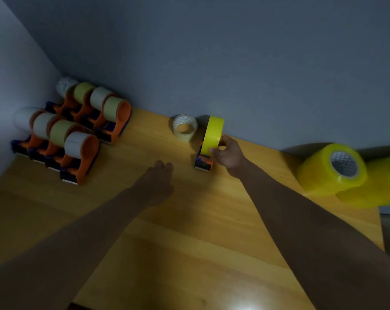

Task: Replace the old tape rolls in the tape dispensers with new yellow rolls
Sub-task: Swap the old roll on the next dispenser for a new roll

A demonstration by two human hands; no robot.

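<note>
A single orange and dark tape dispenser [203,163] stands near the wall with a bright yellow roll [212,136] mounted on it. My right hand [228,154] grips the right side of that roll, thumb at its lower edge. An old pale roll [185,128] lies loose on the table just left of the dispenser. My left hand [159,179] hovers flat over the table with straight fingers, holding nothing. Several more orange dispensers [77,135] with pale old rolls stand in two rows at the far left corner.
A wrapped stack of new yellow rolls [331,170] lies at the right by the wall, with another yellow pack beside it. The wooden table [189,231] ends at the right near a grey surface. Grey walls close the back and left.
</note>
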